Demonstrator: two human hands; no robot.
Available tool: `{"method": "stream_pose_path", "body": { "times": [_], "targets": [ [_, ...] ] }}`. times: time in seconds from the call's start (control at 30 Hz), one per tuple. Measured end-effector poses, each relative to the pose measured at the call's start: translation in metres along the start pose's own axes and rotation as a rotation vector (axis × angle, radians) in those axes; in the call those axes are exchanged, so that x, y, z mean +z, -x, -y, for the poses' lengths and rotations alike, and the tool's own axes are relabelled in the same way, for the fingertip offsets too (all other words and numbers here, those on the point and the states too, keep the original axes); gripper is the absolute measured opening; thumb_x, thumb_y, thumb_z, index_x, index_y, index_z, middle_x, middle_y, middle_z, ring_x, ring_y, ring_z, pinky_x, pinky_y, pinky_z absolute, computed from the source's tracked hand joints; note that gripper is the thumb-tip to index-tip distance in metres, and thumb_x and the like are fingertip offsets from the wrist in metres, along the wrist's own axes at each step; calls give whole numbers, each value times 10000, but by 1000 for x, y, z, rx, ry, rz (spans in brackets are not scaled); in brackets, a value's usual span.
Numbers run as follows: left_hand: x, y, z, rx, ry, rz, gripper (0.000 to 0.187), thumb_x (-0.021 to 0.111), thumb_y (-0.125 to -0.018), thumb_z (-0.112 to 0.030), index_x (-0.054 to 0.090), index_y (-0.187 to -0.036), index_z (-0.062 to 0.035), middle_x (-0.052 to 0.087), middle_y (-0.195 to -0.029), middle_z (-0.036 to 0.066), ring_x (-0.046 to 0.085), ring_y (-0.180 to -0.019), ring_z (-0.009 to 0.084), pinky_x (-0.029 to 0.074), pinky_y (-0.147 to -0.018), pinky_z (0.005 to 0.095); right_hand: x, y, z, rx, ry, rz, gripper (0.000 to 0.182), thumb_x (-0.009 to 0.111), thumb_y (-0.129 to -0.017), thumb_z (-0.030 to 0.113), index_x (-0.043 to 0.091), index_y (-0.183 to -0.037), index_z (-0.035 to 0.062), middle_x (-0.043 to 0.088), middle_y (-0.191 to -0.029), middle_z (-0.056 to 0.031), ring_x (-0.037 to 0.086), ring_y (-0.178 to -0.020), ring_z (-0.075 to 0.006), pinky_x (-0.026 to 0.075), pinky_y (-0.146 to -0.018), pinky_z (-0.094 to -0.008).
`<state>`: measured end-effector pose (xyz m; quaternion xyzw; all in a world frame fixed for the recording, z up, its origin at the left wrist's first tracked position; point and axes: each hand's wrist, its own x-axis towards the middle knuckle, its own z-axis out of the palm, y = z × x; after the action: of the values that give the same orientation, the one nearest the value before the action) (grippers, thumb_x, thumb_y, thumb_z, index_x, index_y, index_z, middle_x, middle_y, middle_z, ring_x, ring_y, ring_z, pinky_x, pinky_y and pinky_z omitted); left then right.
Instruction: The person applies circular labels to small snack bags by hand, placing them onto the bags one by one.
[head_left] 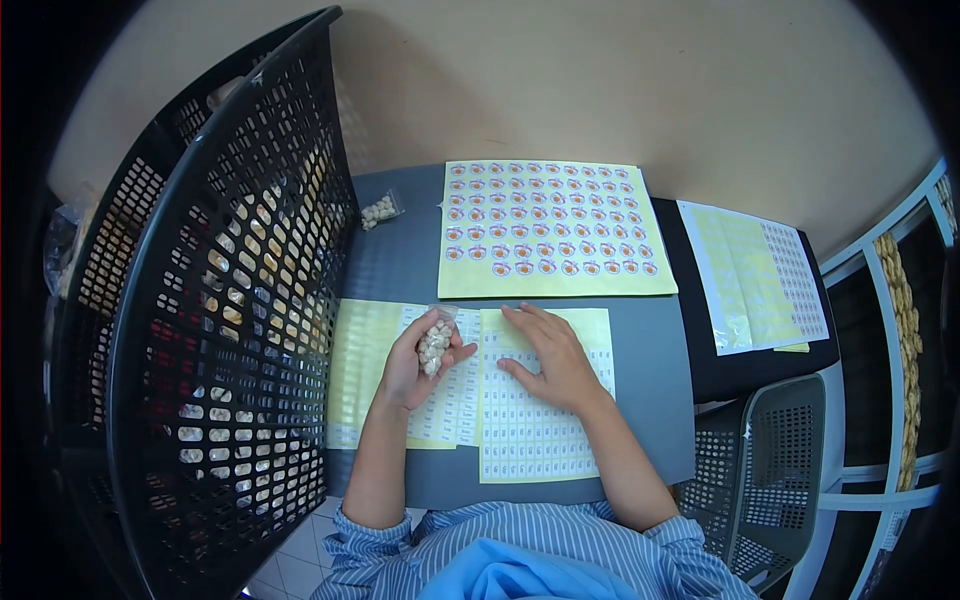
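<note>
My left hand (402,368) is closed around a small clear plastic bag (434,346) filled with whitish, roundish pieces. Beneath it lies a sheet of small printed labels (432,425) with a yellow backing at its left. My right hand (556,362) is palm down over a second label sheet (540,445), its thumb and fingers apart and nothing visible between them. The fingertips are at the upper part of that sheet, where some of the yellow backing shows bare. The part of the sheet under the palm is hidden.
A yellow sheet of round orange-and-white stickers (545,238) lies behind my hands. Another filled bag (380,211) is at the back left. A tall black perforated basket (140,268), full of packed bags, borders the left side. More sheets (735,270) lie right, above a dark basket (775,465).
</note>
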<state>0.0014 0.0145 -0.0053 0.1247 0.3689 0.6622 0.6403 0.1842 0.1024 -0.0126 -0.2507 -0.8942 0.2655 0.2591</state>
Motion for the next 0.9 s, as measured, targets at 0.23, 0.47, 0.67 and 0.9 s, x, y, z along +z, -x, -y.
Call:
{"method": "stream_pose_path", "body": {
  "times": [0.23,0.47,0.67,0.9],
  "targets": [
    [-1,-4,4,14,49,22,274,341,-911,-255,500,-821,-51,536,-652,35,481,-474,86,370,-952,452,3,1,1,-4,6,25,535,627,-743,212,449,-1221,51,515,-1163,-153,416,-1148,-308,314,-964,-406],
    [0,-6,8,35,83,47,255,340,-907,-251,493,-819,-66,525,-648,27,461,-464,84,340,-973,450,-1,-2,5,-17,57,-3,573,621,-752,259,417,-1247,54,485,-1204,-137,407,-1161,-295,267,-992,-427],
    [2,-8,11,42,119,104,231,331,-907,-250,465,-817,-84,476,-663,9,437,-470,80,347,-951,417,-2,-2,4,-7,48,41,616,607,-756,298,377,-1278,64,468,-1191,-139,401,-1154,-277,198,-1025,-464],
    [3,-8,15,74,54,163,237,327,-907,-255,454,-825,-73,479,-702,23,424,-475,88,405,-699,294,2,-2,4,-46,10,2,477,582,-789,253,457,-1206,58,485,-1156,-119,415,-1141,-266,194,-1030,-476]
  ]
}}
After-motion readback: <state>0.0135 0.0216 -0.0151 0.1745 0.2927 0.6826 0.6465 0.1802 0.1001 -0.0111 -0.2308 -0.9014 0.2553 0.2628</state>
